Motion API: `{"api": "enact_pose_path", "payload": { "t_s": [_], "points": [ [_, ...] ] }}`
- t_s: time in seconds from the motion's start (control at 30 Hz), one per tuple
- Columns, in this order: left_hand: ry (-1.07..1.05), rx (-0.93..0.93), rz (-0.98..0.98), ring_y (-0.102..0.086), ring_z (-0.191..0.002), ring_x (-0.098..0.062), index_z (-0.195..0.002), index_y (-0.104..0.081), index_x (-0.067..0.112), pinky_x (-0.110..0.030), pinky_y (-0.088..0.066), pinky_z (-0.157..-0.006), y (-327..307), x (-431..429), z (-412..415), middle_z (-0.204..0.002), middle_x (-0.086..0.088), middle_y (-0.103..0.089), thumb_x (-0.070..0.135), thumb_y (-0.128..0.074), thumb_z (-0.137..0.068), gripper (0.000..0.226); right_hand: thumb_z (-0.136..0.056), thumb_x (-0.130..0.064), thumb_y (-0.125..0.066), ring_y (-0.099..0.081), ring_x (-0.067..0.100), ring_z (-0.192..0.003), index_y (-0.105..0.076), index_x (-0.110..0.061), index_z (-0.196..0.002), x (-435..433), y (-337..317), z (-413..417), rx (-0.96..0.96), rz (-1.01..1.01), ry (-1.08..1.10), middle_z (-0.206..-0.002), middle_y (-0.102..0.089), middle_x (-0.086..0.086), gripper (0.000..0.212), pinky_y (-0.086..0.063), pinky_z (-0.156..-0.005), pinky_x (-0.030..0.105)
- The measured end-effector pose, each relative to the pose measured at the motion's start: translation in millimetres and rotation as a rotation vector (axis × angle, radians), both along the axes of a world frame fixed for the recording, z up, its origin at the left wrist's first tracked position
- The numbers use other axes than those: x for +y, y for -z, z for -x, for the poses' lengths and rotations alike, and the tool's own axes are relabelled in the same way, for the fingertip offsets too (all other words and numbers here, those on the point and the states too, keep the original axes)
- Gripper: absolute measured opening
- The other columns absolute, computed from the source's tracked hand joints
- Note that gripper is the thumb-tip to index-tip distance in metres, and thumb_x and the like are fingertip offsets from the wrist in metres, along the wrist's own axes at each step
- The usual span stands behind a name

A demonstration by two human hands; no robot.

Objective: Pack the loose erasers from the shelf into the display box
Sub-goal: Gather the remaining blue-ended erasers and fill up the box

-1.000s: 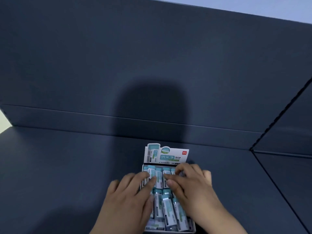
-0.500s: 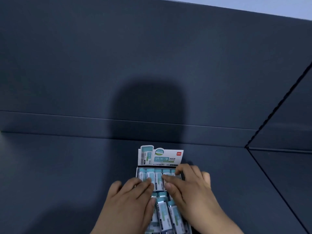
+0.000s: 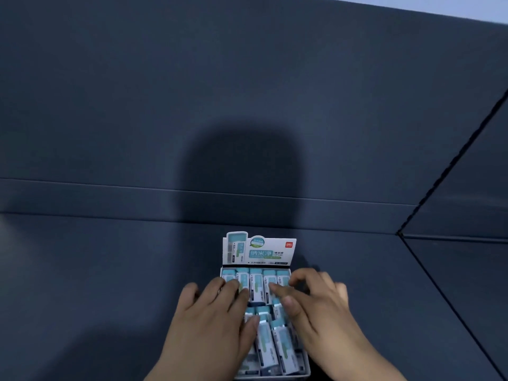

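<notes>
Pressing the left hand [image 3: 211, 323] down, fingers [image 3: 228, 291] nearly straight and close together, on the back row of erasers [image 3: 257, 285]. Touching that row too with the right hand [image 3: 321, 312], fingertips [image 3: 275, 287] bent, thumb apart; too blurry for telling about a pinch. Lying packed in two rows inside the display box [image 3: 306, 365], as small blocks in shiny white and teal sleeves. Showing big letters "纳米净" and a little red tag on the flat card [image 3: 258, 250] standing up at the back. Sitting on a smooth dark shelf [image 3: 110, 284].

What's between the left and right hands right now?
Head view: erasers in the display box fill the gap between the left hand and right hand.
</notes>
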State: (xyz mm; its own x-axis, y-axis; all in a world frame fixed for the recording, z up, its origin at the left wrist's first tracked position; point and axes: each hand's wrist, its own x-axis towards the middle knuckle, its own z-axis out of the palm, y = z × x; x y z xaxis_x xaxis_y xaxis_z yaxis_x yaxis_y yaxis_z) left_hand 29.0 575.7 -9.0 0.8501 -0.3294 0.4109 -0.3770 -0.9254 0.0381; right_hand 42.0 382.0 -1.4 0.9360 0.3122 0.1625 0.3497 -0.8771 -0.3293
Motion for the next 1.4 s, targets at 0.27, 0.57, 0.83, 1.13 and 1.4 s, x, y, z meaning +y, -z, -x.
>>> {"api": "enact_pose_path", "payload": {
  "t_s": [0.27,0.57,0.83,1.13,1.4],
  "points": [
    [-0.018,0.047,0.142,-0.066,-0.084,-0.010,-0.096,-0.073,0.024,-0.030,-0.029,-0.071,-8.4,29.5,17.2,-0.097,0.009,-0.069,0.049,-0.013,-0.095,0.064,-0.081,-0.074,-0.024,-0.037,0.002,-0.099,-0.060,-0.044,-0.111,6.9,-7.7,19.4,-0.065,-0.135,-0.036,-0.104,-0.039,-0.027,0.055,-0.028,-0.087,0.020],
    [0.055,0.101,0.132,-0.045,-0.090,0.001,-0.099,-0.071,0.026,-0.024,-0.028,-0.070,-4.9,39.5,36.8,-0.094,0.014,-0.068,0.064,-0.042,-0.067,0.058,-0.078,-0.051,-0.042,-0.041,0.002,-0.088,-0.069,-0.043,-0.073,41.4,-16.9,33.3,-0.221,0.125,-0.149,-0.090,-0.052,-0.017,0.028,-0.039,-0.070,0.022],
    [0.017,0.144,0.131,-0.044,-0.088,0.003,-0.096,-0.070,0.027,-0.021,-0.028,-0.070,-8.5,40.2,38.5,-0.090,0.016,-0.066,0.068,-0.039,-0.060,0.063,-0.078,-0.049,-0.040,-0.047,0.006,-0.084,-0.071,-0.041,-0.077,51.1,-10.5,32.7,-0.273,0.175,-0.091,-0.087,-0.053,-0.014,0.032,-0.041,-0.069,0.025],
    [-0.002,0.148,0.131,-0.064,-0.077,-0.003,-0.096,-0.069,0.027,-0.023,-0.029,-0.070,-17.4,41.4,36.6,-0.089,0.014,-0.065,0.066,-0.039,-0.060,0.062,-0.080,-0.050,-0.040,-0.039,0.005,-0.089,-0.069,-0.043,-0.088,38.0,-9.5,34.7,-0.314,0.142,-0.029,-0.090,-0.055,-0.013,0.031,-0.038,-0.070,0.025],
    [0.000,0.177,0.199,-0.055,-0.086,0.000,-0.095,-0.068,0.025,-0.022,-0.028,-0.070,-19.6,41.7,38.6,-0.093,0.014,-0.066,0.067,-0.041,-0.060,0.061,-0.075,-0.051,-0.041,-0.046,0.005,-0.084,-0.069,-0.042,-0.088,54.0,-7.2,43.5,-0.319,0.169,-0.072,-0.086,-0.056,-0.014,0.032,-0.038,-0.070,0.023]
  ]
}}
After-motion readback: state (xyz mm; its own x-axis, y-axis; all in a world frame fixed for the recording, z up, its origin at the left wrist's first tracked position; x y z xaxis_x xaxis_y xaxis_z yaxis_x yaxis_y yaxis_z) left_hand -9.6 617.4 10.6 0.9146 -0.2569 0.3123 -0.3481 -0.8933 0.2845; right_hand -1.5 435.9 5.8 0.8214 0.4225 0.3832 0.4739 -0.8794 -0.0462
